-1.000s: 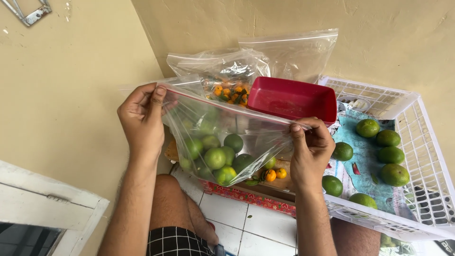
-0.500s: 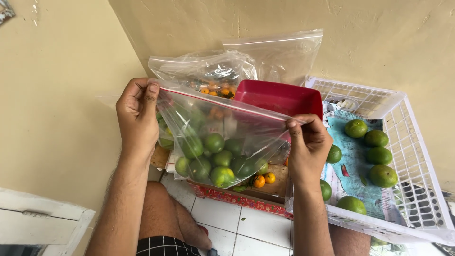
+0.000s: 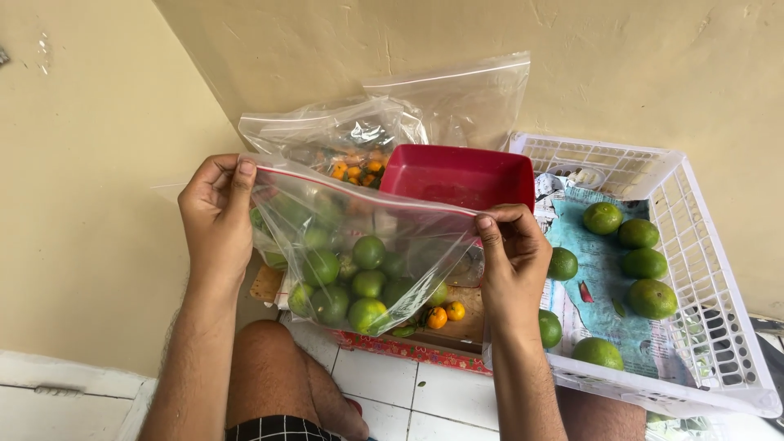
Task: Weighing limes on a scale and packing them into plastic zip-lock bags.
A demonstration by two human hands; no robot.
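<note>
A clear zip bag (image 3: 359, 237) with a red seal strip hangs in front of me, holding several green citrus fruits (image 3: 351, 286). My left hand (image 3: 216, 216) pinches the bag's top left corner. My right hand (image 3: 510, 257) pinches the top right corner, so the seal is stretched between them. Behind the bag stands a red plastic tub (image 3: 457, 175).
A white plastic basket (image 3: 710, 278) lined with printed paper holds several green fruits on the right. Two more clear bags (image 3: 457, 98) lean on the wall, one with small orange fruits (image 3: 355, 171). A patterned box (image 3: 408, 347) with small orange fruits sits on white tiles. My knees are below.
The bag and both hands have drifted slightly left and down in view. The fruits have settled lower in the bag. Both hands keep their hold on the corners.
</note>
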